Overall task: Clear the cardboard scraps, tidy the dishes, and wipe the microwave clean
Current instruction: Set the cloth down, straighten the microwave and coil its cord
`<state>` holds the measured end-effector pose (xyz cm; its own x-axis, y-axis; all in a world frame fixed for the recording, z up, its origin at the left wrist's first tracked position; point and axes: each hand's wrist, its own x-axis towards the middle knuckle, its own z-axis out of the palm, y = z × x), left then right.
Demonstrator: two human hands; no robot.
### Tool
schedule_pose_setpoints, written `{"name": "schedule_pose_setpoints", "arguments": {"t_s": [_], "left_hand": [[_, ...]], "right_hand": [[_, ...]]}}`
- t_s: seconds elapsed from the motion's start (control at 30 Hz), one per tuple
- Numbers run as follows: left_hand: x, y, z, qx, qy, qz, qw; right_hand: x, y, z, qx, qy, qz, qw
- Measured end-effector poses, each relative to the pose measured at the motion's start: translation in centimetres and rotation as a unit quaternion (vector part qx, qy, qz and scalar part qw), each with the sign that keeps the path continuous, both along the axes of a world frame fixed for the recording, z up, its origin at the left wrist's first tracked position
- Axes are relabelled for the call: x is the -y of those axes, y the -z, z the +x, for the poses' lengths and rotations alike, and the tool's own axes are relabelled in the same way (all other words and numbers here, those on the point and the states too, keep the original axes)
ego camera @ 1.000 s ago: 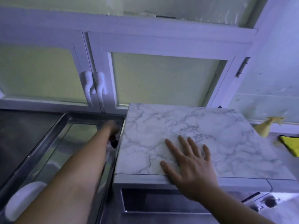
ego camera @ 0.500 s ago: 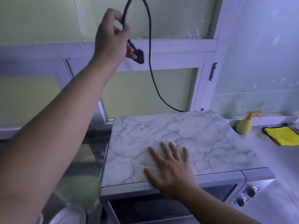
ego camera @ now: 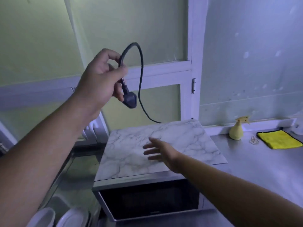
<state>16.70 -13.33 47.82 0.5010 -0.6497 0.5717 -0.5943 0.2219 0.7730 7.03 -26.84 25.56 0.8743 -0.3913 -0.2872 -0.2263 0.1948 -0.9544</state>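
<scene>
Pinching a black cord between thumb and curled fingers: my left hand, raised, plug dangling just under the grip. Below it, my right hand, fingers straight, spread, holding nothing, over the marbled top of the microwave. Farther right of both: spray bottle, yellow cloth, on the counter.

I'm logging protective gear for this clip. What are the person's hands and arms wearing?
Nothing that shows. The left hand and right hand are bare: no gloves, rings or wristbands visible. Both forearms are uncovered to the frame's edge, so no sleeve is in view. Dim light could hide small marks.
</scene>
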Motion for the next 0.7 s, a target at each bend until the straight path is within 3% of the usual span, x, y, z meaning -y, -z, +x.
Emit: {"name": "schedule_pose_setpoints", "arguments": {"t_s": [0.07, 0.13, 0.23, 0.43, 0.53, 0.7], "left_hand": [[-0.5, 1.9, -2.4, 0.039, 0.030, 0.041, 0.998], [-0.5, 4.1, -5.4, 0.061, 0.085, 0.089, 0.991], [0.5, 7.3, -9.7, 0.077, 0.165, 0.152, 0.971], [5.4, 11.0, -14.2, 0.070, 0.247, 0.318, 0.913], [9.8, 11.8, -12.4, 0.070, 0.179, 0.343, 0.920], [18.1, 15.4, -4.4, 0.028, -0.040, 0.380, 0.924]], "right_hand": [[3.7, -3.1, -2.2, 0.065, 0.029, 0.170, 0.983], [7.1, -6.8, -4.4, 0.128, 0.007, 0.262, 0.957], [9.7, -12.0, -7.3, 0.156, -0.021, 0.246, 0.956], [14.1, -16.2, -13.0, 0.143, 0.054, 0.253, 0.955], [16.9, -16.6, -17.1, 0.138, 0.056, 0.188, 0.971], [22.3, -14.0, -23.9, 0.161, 0.023, 0.067, 0.984]]}}
